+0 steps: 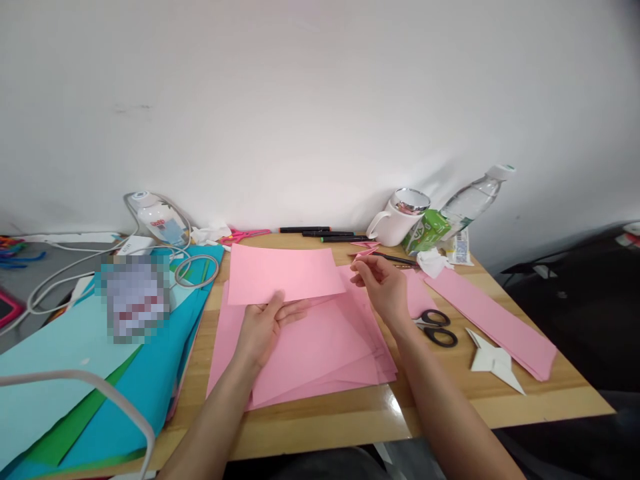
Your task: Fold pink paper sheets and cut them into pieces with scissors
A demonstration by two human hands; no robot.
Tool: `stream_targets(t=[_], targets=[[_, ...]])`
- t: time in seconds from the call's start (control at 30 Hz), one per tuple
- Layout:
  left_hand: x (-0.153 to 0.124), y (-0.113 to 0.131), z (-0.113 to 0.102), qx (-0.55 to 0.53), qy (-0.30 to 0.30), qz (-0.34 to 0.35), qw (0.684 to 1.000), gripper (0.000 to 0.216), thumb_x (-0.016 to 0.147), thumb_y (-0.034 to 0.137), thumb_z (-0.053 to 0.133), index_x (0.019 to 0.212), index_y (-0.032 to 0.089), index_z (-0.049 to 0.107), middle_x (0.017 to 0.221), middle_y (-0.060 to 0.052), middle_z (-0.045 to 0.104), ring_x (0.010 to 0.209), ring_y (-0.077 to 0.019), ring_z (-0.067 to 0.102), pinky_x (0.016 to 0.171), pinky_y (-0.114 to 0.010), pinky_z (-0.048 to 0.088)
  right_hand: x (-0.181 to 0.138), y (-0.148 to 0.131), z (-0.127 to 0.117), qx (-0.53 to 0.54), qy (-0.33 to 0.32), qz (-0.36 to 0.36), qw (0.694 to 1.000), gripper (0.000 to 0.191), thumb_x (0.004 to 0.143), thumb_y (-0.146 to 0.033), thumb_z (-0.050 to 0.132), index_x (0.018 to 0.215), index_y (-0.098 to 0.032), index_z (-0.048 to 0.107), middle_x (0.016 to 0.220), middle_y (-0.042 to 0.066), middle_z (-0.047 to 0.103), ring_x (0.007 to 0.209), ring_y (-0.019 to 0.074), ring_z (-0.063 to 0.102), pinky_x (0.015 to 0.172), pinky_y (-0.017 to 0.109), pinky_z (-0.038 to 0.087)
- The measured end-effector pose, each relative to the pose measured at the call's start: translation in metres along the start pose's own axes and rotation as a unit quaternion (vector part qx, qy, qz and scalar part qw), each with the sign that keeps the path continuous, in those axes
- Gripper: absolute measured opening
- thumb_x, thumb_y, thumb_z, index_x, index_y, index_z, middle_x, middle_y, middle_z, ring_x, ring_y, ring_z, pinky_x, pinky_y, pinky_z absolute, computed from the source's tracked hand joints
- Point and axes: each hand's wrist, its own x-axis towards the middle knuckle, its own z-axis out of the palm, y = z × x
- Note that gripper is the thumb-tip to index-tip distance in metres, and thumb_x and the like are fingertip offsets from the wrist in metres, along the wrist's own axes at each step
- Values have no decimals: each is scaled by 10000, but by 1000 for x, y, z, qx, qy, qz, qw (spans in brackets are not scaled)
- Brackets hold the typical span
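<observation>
Our left hand point(265, 327) pinches the pink sheet point(283, 273) by its near edge, over the pink stack point(320, 353) at the desk point(350, 420) centre | our right hand point(385, 290), fingers curled, at the sheet's right edge; grip unclear

No text I can read for certain.
- Green carton point(426, 231): white lettering on side, too small to make out.
- Clear bottle point(470, 200): label at lower end, fine print, illegible.
- White device point(157, 223), back left: small red mark, blurred.
- White charger block point(131, 247): grey lettering, unreadable.
- Patch point(133, 298) over blue paper point(150, 400): pixelated, nothing legible.
- Pink sheet point(285, 273) in my left hand point(263, 327): plain face.
</observation>
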Motion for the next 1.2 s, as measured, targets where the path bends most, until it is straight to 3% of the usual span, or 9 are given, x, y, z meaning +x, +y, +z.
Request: stream_targets(t=[0.1, 0.13, 0.2, 0.27, 0.37, 0.43, 0.63, 0.83, 1.2], targets=[[0, -2, 0, 2, -22, -14, 1000, 166, 732, 223, 679, 736, 76, 602, 773, -140, 719, 887, -330, 675, 857, -467, 511, -14, -16, -8, -54, -33, -60, 996, 177, 782, -342, 624, 796, -167, 639, 741, 51, 686, 654, 187, 669, 645, 319, 549], [0, -2, 0, 7, -31, -19, 999, 152, 754, 213, 655, 748, 69, 607, 782, -152, 720, 886, -326, 676, 868, -471, 504, -22, -22, -10, -127, -76, -128, 981, 134, 806, -305, 605, 818, -179, 647, 777, 53, 695, 684, 187, 666, 666, 323, 547], [-1, -2, 0, 14, -48, -28, 998, 144, 793, 195, 605, 777, 52, 617, 821, -181, 719, 890, -314, 677, 883, -468, 496, -43, -30, -12, -225, -176, -230, 930, 136, 842, -253, 572, 934, -188, 647, 914, 77, 704, 796, 199, 673, 737, 341, 549], [-2, -1, 1, 8, -57, -34, 998, 135, 811, 171, 576, 804, 45, 623, 842, -190, 719, 891, -305, 678, 889, -464, 493, -65, -31, -10, -269, -241, -303, 882, 258, 841, -243, 582, 1087, -173, 605, 1139, 127, 650, 1028, 238, 626, 865, 387, 523], [-2, -1, 0, -17, -54, -45, 997, 114, 808, 129, 568, 729, 60, 614, 804, -175, 722, 899, -306, 675, 893, -468, 490, -95, -21, -3, -348, -340, -344, 803, 485, 793, -246, 653, 1243, -129, 512, 1340, 186, 501, 1277, 317, 418, 1008, 517, 398], [-3, 0, -1, -37, -56, -57, 996, 163, 812, 117, 558, 659, 74, 594, 792, -178, 720, 922, -314, 667, 895, -472, 488, -107, -11, 1, -375, -342, -359, 783, 498, 787, -272, 665, 1232, -100, 522, 1339, 210, 494, 1273, 342, 416, 1007, 540, 391], [-7, 12, 0, -104, -77, -58, 990, 231, 859, 102, 480, 671, 84, 613, 868, -199, 719, 937, -280, 668, 847, -417, 526, -121, -1, 5, -387, -282, -386, 788, 372, 805, -301, 647, 1122, -114, 597, 1254, 163, 589, 1177, 309, 531, 962, 460, 466], [-7, 21, -3, -136, -43, -19, 990, 286, 863, 74, 452, 630, 96, 616, 781, -176, 728, 870, -252, 690, 803, -399, 548, -130, 0, 9, -410, -231, -379, 797, 324, 832, -325, 610, 1095, -136, 603, 1233, 156, 604, 1158, 304, 542, 909, 440, 491], [-9, 19, -3, -113, -39, 2, 993, 209, 809, 88, 538, 615, 105, 615, 755, -147, 732, 845, -267, 694, 784, -403, 546, -121, 3, 20, -421, -231, -378, 792, 310, 866, -318, 566, 1094, -109, 594, 1224, 199, 596, 1185, 313, 519, 898, 445, 494]])
